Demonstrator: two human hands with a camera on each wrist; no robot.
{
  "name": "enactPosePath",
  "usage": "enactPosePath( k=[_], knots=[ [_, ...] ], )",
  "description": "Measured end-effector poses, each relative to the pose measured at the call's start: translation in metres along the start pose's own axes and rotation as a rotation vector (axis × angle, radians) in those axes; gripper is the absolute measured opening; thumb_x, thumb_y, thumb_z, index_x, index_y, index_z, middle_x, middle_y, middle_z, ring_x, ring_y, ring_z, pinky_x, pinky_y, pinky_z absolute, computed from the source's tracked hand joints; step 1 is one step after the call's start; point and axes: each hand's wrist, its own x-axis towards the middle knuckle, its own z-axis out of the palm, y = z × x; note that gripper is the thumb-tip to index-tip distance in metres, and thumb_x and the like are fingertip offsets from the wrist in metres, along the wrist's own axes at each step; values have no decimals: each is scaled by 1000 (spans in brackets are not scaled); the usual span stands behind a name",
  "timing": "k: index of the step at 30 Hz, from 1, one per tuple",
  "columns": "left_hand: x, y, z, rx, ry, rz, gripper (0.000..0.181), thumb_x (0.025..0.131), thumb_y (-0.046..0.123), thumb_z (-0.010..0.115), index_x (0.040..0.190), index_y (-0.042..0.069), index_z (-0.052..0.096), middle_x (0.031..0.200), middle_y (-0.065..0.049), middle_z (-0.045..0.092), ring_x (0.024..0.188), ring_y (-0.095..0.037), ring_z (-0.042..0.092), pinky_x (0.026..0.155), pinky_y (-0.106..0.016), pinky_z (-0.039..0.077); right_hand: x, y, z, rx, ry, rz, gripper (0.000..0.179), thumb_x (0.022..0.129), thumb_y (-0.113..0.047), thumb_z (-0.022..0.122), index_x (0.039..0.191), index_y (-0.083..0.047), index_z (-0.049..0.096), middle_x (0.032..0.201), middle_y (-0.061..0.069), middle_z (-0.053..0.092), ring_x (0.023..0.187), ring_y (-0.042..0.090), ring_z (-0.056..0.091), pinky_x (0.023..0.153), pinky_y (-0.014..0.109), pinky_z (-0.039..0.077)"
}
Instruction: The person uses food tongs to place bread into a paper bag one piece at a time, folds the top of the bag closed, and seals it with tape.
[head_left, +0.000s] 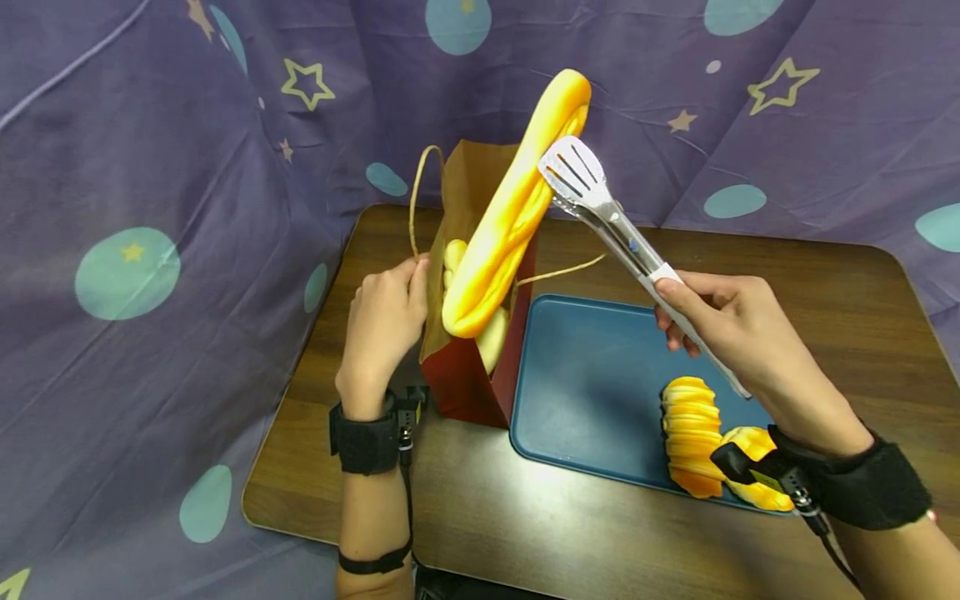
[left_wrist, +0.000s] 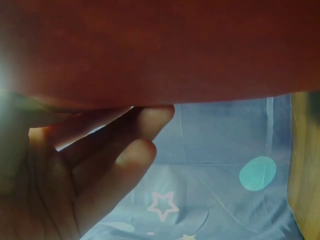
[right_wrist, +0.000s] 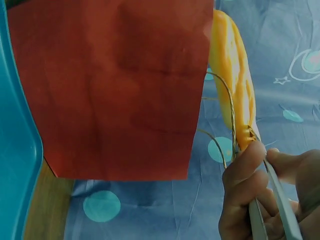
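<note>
My right hand (head_left: 738,325) grips metal tongs (head_left: 626,229) with white handles. The tong heads clamp a long yellow toy baguette (head_left: 498,225), held slanting over the mouth of a red paper bag (head_left: 467,383). Its lower end is at the bag's opening; its upper end sticks up well above. Inside the bag lie paler bread pieces (head_left: 492,340), partly hidden. My left hand (head_left: 384,321) pinches the bag's left rim near a twisted handle (head_left: 414,196). In the left wrist view, its fingers (left_wrist: 117,180) reach along the red bag wall (left_wrist: 165,50).
A blue tray (head_left: 592,400) lies right of the bag. On its near right corner are a ridged, sliced-looking loaf (head_left: 690,437) and a rounder bread (head_left: 757,479), partly behind the right wrist camera. The wooden table (head_left: 480,508) meets a purple star-patterned cloth (head_left: 637,108).
</note>
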Motion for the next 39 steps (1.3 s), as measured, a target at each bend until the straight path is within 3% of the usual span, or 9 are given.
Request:
enactPosePath(
  k=[9, 14, 17, 22, 26, 31, 39],
  knots=[
    [1, 1, 1, -6, 1, 4, 44, 109, 31, 42, 72, 11, 50, 59, -1, 33, 55, -25, 41, 52, -39, 35, 5, -1, 9, -121, 129, -84, 27, 101, -31, 62, 106, -6, 72, 73, 0, 66, 55, 16, 59, 48, 26, 47],
    [1, 0, 2, 1, 15, 9, 45, 109, 32, 43, 70, 11, 48, 60, -2, 33, 54, -26, 42, 51, -40, 36, 4, 0, 12, -170, 56, -73, 26, 102, -32, 62, 108, -8, 71, 72, 1, 66, 54, 18, 56, 47, 26, 43],
    [2, 0, 3, 5, 22, 7, 45, 109, 32, 43, 70, 10, 47, 60, -2, 32, 54, -27, 42, 51, -40, 36, 4, -2, 9, -219, 16, -69, 28, 102, -36, 60, 101, -11, 72, 70, 4, 65, 54, 19, 54, 45, 28, 39],
    [2, 0, 3, 14, 16, 16, 45, 109, 32, 43, 70, 10, 48, 61, -2, 32, 55, -28, 43, 51, -42, 38, 6, -7, 4, -380, 57, -143, 25, 101, -37, 63, 87, -17, 72, 62, -1, 61, 53, 13, 54, 51, 25, 35],
    [1, 1, 3, 9, 12, 22, 45, 109, 32, 43, 70, 10, 49, 61, -2, 31, 56, -30, 46, 53, -44, 40, 8, -10, 2, -494, 37, -211, 20, 100, -34, 64, 105, -17, 74, 64, -4, 61, 52, 9, 53, 53, 25, 37],
    [0, 0, 2, 8, 17, 17, 45, 109, 32, 43, 70, 10, 47, 60, -1, 30, 55, -29, 43, 52, -43, 38, 6, -11, 0, -538, 22, -213, 41, 98, -37, 66, 130, -12, 67, 72, 0, 62, 57, 12, 49, 55, 27, 37],
    [1, 0, 2, 2, 16, 26, 45, 109, 31, 42, 70, 11, 48, 60, -2, 33, 54, -26, 41, 51, -40, 36, -1, -5, -8, -481, 95, -207, 46, 96, -30, 70, 135, -6, 63, 72, 3, 63, 52, 9, 47, 48, 23, 35]
  ],
)
